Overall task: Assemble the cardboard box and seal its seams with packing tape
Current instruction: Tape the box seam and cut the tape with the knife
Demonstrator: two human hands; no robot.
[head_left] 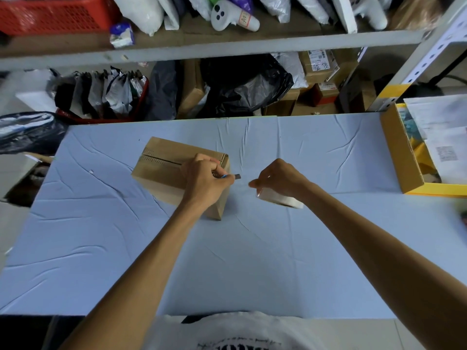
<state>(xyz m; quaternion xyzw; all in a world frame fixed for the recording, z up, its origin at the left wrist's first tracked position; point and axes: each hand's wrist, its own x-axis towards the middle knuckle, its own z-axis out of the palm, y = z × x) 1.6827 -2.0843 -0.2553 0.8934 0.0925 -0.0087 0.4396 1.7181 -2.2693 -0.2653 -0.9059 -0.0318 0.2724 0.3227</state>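
Note:
A small brown cardboard box (pixel 166 168) stands on the blue-covered table (pixel 252 248), its top flaps folded shut with clear tape along the middle seam. My left hand (pixel 204 181) rests over the box's right end and grips a small cutter (pixel 231 176) with a blue handle and a short dark blade that points right. My right hand (pixel 278 179) is just right of the box and holds a roll of clear packing tape (pixel 280 198) above the cloth. Between the hands a clear strip of tape is hard to make out.
An open yellow-edged cardboard box (pixel 401 152) with papers sits at the table's right edge. Behind the table, shelves hold a red basket (pixel 50 13), bags and parcels. Black bags (pixel 27 132) lie at the left.

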